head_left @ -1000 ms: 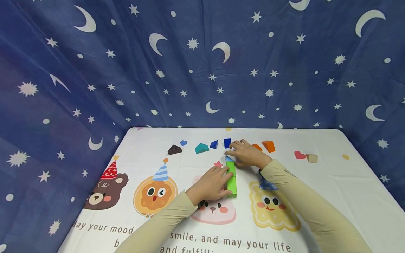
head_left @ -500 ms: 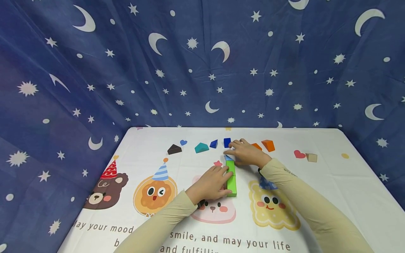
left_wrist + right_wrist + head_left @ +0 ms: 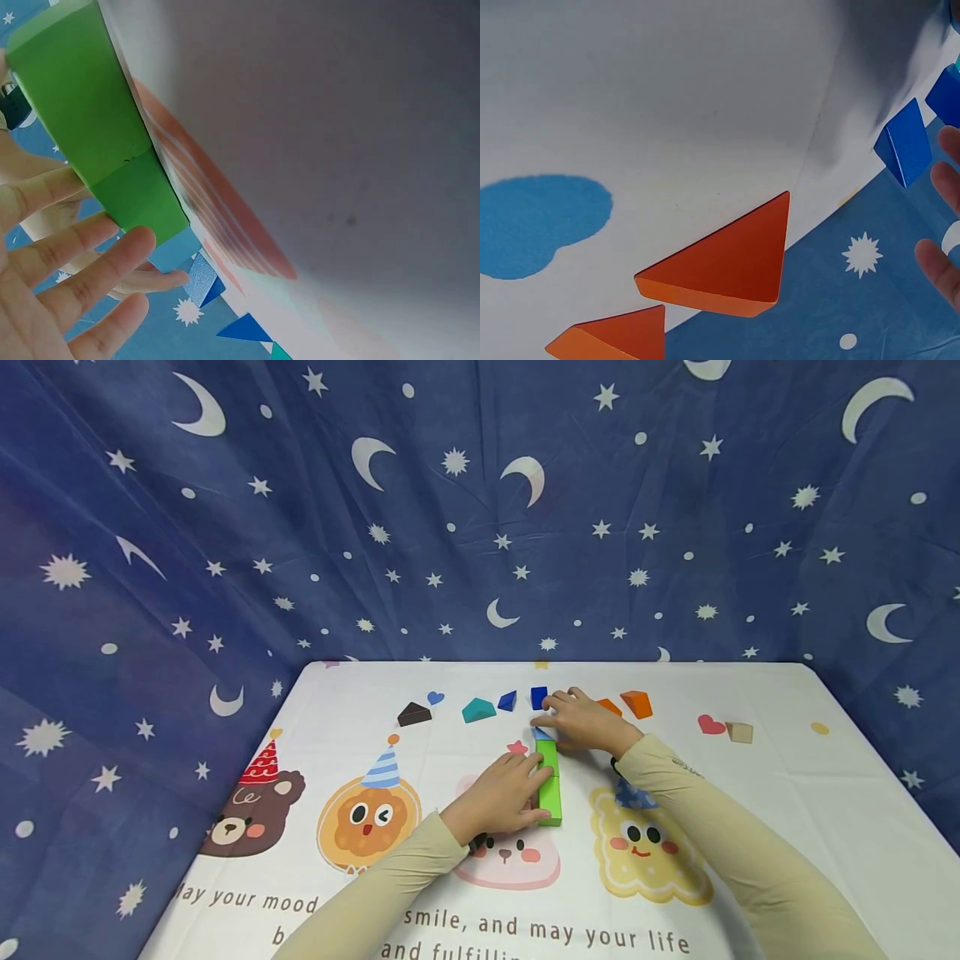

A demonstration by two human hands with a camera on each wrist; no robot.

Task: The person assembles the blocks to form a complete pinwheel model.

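Note:
Two green blocks lie end to end in a column, the far one [image 3: 548,752] against the near one [image 3: 551,799]. A light-blue pointed block [image 3: 543,735] sits at the column's far end. My left hand [image 3: 497,795] is at the column's left side, its fingers mostly straight and touching the green blocks; the thumb is by the near end. My right hand [image 3: 587,724] is at the far end, pinching the light-blue block, whose right side is partly covered by the fingers. In the left wrist view, a right fingertip [image 3: 166,281] touches that block.
Behind stand two dark-blue blocks [image 3: 539,698], a teal block [image 3: 478,711] and a dark brown block [image 3: 414,716]. Two orange blocks [image 3: 637,705] lie beyond the right hand, one partly covered. A beige block [image 3: 740,733] is farther right. A patterned curtain [image 3: 480,552] borders the white table.

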